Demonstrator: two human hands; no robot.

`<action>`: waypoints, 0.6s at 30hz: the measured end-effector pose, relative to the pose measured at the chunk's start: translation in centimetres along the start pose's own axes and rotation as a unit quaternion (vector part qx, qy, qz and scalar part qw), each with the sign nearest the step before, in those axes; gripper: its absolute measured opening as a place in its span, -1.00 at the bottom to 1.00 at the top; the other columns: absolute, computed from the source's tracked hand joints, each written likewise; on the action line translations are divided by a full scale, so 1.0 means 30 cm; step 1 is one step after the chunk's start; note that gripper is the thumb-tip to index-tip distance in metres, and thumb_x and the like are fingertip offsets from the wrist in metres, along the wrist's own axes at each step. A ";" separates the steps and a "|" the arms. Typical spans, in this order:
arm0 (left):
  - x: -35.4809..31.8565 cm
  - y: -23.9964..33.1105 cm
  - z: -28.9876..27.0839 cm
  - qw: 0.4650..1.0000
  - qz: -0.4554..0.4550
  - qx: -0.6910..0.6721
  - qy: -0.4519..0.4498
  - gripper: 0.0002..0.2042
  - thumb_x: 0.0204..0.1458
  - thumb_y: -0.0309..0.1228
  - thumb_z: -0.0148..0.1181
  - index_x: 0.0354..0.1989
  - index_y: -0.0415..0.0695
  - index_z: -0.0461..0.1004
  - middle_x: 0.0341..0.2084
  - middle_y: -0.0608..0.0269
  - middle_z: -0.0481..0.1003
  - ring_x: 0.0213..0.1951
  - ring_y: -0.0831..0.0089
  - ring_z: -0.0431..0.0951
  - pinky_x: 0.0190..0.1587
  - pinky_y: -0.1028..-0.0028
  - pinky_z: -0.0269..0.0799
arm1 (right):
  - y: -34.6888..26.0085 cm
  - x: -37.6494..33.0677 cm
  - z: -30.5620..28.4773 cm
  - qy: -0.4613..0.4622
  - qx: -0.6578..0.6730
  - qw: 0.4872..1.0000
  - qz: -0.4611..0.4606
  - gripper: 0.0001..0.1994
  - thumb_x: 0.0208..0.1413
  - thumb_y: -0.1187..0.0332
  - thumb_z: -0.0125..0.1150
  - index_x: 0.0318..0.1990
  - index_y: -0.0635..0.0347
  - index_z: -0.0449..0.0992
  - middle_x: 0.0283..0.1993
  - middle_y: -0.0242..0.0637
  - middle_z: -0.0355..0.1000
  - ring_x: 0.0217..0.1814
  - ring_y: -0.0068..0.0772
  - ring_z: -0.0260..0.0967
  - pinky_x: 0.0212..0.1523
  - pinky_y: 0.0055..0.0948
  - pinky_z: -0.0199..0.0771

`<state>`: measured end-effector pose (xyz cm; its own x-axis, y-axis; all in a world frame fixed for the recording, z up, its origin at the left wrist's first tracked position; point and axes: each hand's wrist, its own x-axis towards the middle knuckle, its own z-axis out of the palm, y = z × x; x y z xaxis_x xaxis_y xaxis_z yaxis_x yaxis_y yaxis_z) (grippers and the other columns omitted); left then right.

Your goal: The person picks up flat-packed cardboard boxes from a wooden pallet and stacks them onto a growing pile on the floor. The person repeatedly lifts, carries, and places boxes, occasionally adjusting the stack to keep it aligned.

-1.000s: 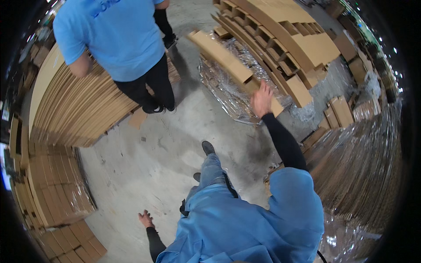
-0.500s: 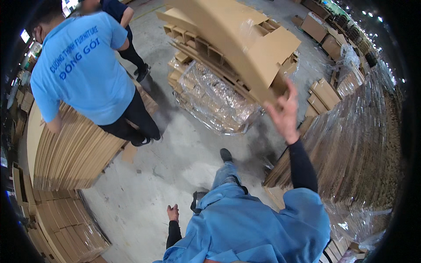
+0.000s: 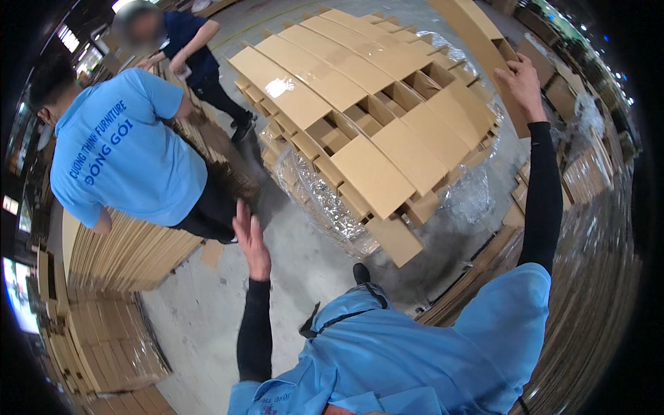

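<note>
My right hand [image 3: 522, 88] is raised at the upper right, its fingers closed on the edge of a long, narrow cardboard box [image 3: 477, 45]. That box stands steeply tilted, and its upper end runs out of the picture. Ahead of me is a pile of flat, open-ended cardboard boxes [image 3: 387, 166], laid in rows, with gaps showing between some of them. Clear plastic wrap [image 3: 321, 200] hangs around the pile's lower side. My left hand [image 3: 252, 243] is held up left of the pile, fingers stretched out, touching nothing.
A person in a light blue shirt [image 3: 131, 149] stands at the left beside stacked flat cardboard sheets [image 3: 131, 252]. Behind is another person in dark clothes [image 3: 197, 59]. Wrapped cardboard stacks [image 3: 581, 277] line my right, and a wrapped carton stack [image 3: 114, 339] sits lower left on the concrete floor.
My right hand has carried the long box to the right, off the front of the pile, uncovering its top. My left hand has risen from low beside me. The person in dark clothes shows more.
</note>
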<state>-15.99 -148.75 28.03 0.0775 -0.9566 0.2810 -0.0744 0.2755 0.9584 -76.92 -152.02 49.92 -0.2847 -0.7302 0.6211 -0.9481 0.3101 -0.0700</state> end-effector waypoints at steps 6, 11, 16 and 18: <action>0.274 0.174 0.373 0.996 0.021 -0.083 0.020 -0.43 0.29 -0.20 -0.14 0.36 -0.25 -0.07 0.36 0.12 0.00 0.36 0.35 0.00 0.35 0.32 -0.12 | 0.175 0.115 0.198 -0.082 -0.001 0.996 -0.021 -0.60 -0.05 0.05 0.27 -0.14 0.12 0.61 0.17 0.12 0.31 0.25 0.06 0.23 0.18 -0.12 0.27; 0.366 0.205 0.594 0.996 0.070 -0.061 0.010 -0.45 0.28 -0.30 -0.13 0.34 -0.35 -0.06 0.31 0.05 0.07 0.31 0.35 0.07 0.34 0.40 -0.12 | 0.202 0.174 0.333 -0.087 0.014 0.996 -0.034 -0.64 -0.05 0.07 0.27 -0.16 0.07 0.62 0.10 0.08 0.37 0.23 0.05 0.25 0.16 -0.11 0.30; 0.351 0.176 0.605 0.968 -0.053 -0.247 0.011 -0.50 0.27 -0.16 -0.13 0.25 -0.25 0.12 0.13 0.17 0.25 0.17 0.42 0.22 0.24 0.40 0.06 | 0.120 0.228 0.356 -0.137 0.021 0.990 0.025 -0.69 -0.03 0.12 0.26 -0.19 0.07 0.62 0.05 0.02 0.40 0.11 0.04 0.31 0.09 -0.10 0.35; 0.357 0.171 0.608 0.973 -0.042 -0.225 0.029 -0.48 0.27 -0.12 -0.13 0.25 -0.25 0.12 0.12 0.18 0.25 0.18 0.43 0.21 0.24 0.40 0.06 | 0.077 0.238 0.398 -0.207 0.062 0.976 0.028 -0.70 -0.02 0.14 0.26 -0.20 0.10 0.62 0.05 0.02 0.39 0.11 0.04 0.31 0.09 -0.12 0.34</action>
<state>-33.67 -159.32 35.03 0.1206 -0.9742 0.1910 0.3766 0.2229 0.8991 -82.83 -163.78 44.87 -0.3448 -0.9054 0.2477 -0.9321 0.2991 -0.2042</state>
